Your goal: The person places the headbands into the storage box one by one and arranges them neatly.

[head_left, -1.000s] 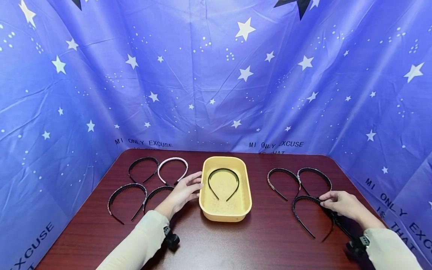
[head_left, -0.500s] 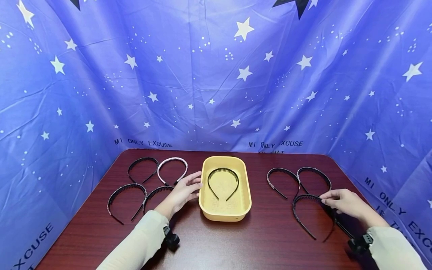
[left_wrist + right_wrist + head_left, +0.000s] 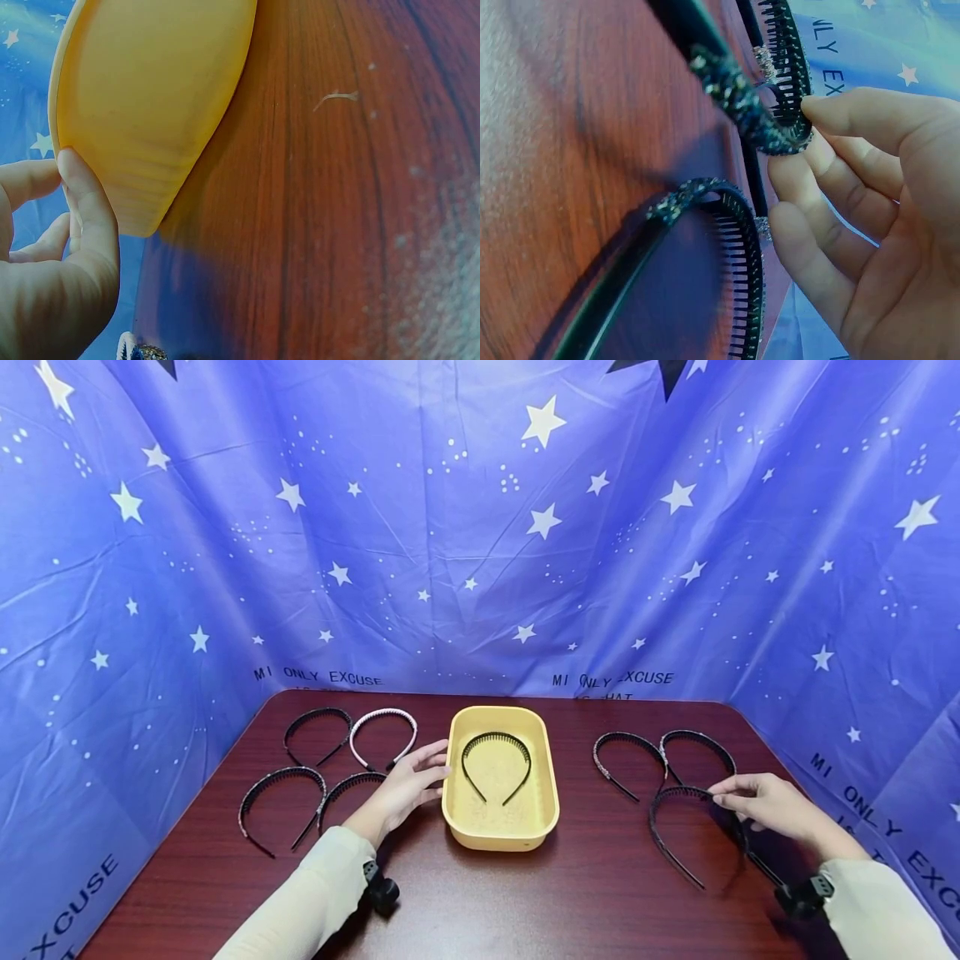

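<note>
In the head view, my right hand [image 3: 765, 810] pinches a black toothed headband [image 3: 660, 839] between thumb and fingertips at one side of its arch. Dark glitter covers its band [image 3: 731, 94] in the right wrist view. Below it there, a similar glittery headband [image 3: 742, 277] lies close to the table, its prongs pointing inward. My left hand [image 3: 405, 789] reaches to the left side of a yellow plastic basket [image 3: 501, 842], fingers extended and fingertips at its rim; the thumb [image 3: 90, 202] lies along the outer wall in the left wrist view. Inside the basket rests a thin black toothed headband [image 3: 495, 737].
Several headbands lie left of the basket, among them a pink one [image 3: 385, 714] and a dark one [image 3: 281, 772]. Two glittery headbands, one left [image 3: 628, 739] and one right [image 3: 697, 737], lie behind my right hand. A star-patterned blue curtain [image 3: 450, 527] encloses the wooden table [image 3: 517, 902].
My right hand has moved slightly up and right, raising the arch of the pinched headband a little. The left hand and the basket stay put.
</note>
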Demonstrator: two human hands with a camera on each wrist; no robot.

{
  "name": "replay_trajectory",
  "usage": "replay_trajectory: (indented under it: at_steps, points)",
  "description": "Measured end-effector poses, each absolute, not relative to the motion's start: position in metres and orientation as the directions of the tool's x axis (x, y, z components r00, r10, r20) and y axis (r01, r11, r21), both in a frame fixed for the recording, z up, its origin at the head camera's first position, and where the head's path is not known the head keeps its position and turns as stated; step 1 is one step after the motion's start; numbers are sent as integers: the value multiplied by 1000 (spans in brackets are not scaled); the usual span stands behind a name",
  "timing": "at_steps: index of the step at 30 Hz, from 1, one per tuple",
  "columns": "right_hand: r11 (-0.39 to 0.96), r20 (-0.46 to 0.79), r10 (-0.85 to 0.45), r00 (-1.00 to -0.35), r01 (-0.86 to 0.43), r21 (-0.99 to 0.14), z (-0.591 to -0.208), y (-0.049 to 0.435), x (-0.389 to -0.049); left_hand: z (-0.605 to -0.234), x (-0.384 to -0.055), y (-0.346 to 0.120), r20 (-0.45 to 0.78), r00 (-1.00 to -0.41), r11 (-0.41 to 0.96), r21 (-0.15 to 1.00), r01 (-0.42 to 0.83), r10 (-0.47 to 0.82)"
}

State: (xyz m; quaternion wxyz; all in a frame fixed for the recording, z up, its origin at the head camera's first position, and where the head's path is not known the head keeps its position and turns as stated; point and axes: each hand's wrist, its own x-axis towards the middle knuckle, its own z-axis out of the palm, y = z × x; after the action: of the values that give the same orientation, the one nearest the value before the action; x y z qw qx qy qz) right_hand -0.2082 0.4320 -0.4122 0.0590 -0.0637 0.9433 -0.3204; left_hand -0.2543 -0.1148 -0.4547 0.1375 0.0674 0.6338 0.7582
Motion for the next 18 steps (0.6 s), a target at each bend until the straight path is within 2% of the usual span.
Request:
replay_trajectory:
  at_steps: [18]
  points:
    - [716, 2, -220, -975, -163, -679, -403, 412, -221, -455, -253, -114, -71, -956, -159, 980, -120, 285]
